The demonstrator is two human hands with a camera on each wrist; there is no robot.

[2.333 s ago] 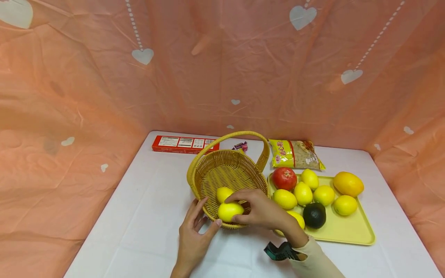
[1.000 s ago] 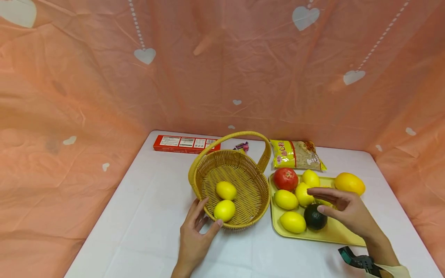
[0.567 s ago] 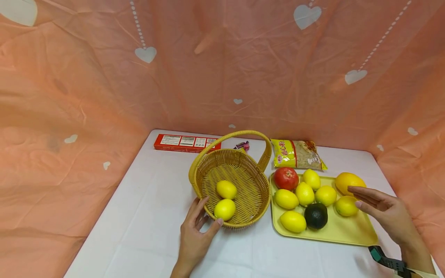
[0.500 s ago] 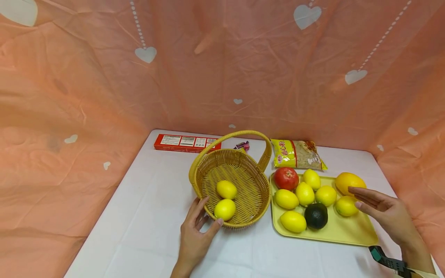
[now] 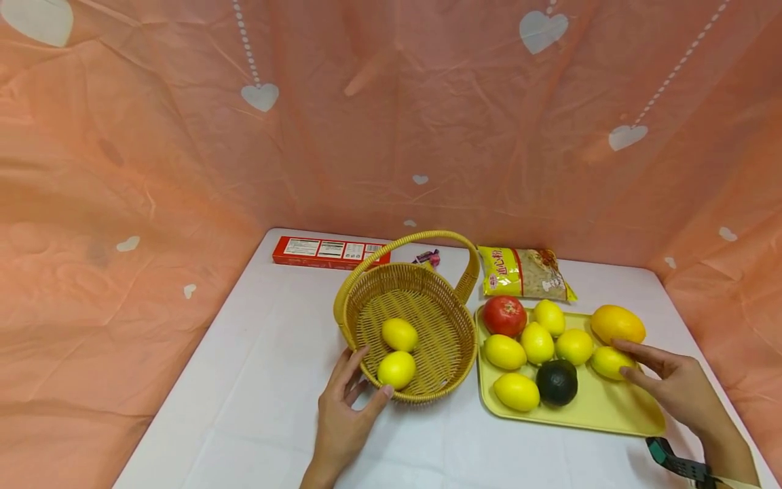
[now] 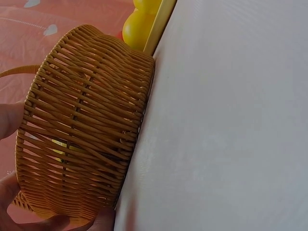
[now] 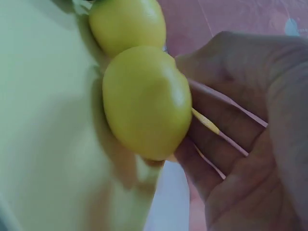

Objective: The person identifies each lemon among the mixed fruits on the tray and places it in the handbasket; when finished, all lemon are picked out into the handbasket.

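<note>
My left hand (image 5: 345, 418) holds the near-left rim of a round wicker basket (image 5: 442, 326), thumb and fingers spread along it; the left wrist view shows fingers against its woven side (image 6: 86, 120). Two lemons, a farther one (image 5: 400, 335) and a nearer one (image 5: 396, 371), lie inside the basket. At the right, my right hand (image 5: 678, 387) has its thumb and fingers around a lemon (image 5: 606, 363) on the yellow tray (image 5: 617, 414). In the right wrist view that lemon (image 7: 147, 103) touches the thumb and fingers, with another lemon (image 7: 130, 24) behind it.
Also on the tray are several lemons (image 5: 516, 392), a pomegranate (image 5: 504, 315), a dark avocado-like fruit (image 5: 556, 383) and an orange-yellow fruit (image 5: 617, 324). Behind stand a red box (image 5: 330, 252), a small purple wrapped item (image 5: 427, 258) and a yellow food bag (image 5: 525, 273). The basket handle (image 5: 421, 236) arches upward.
My right hand let go of a lemon in the basket, moved right over the tray, then came down around the rightmost lemon. My left hand stays at the basket rim.
</note>
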